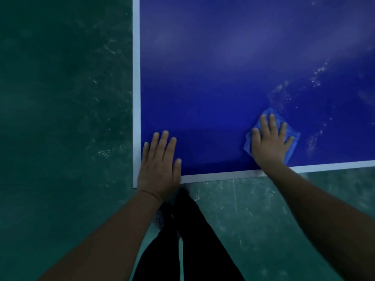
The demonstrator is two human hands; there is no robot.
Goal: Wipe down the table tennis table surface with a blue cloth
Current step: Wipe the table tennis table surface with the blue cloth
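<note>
The blue table tennis table (223,78) fills the upper right, and its near left corner with white edge lines lies close to me. My right hand (269,140) presses flat with spread fingers on a folded blue cloth (293,136) near the table's front edge. My left hand (160,161) rests flat on the table at the near left corner, fingers straight. White dusty smears run across the surface beyond and right of the cloth.
A green floor (60,118) surrounds the table on the left and in front. My legs in dark trousers (188,240) stand right at the table's front edge, under the corner.
</note>
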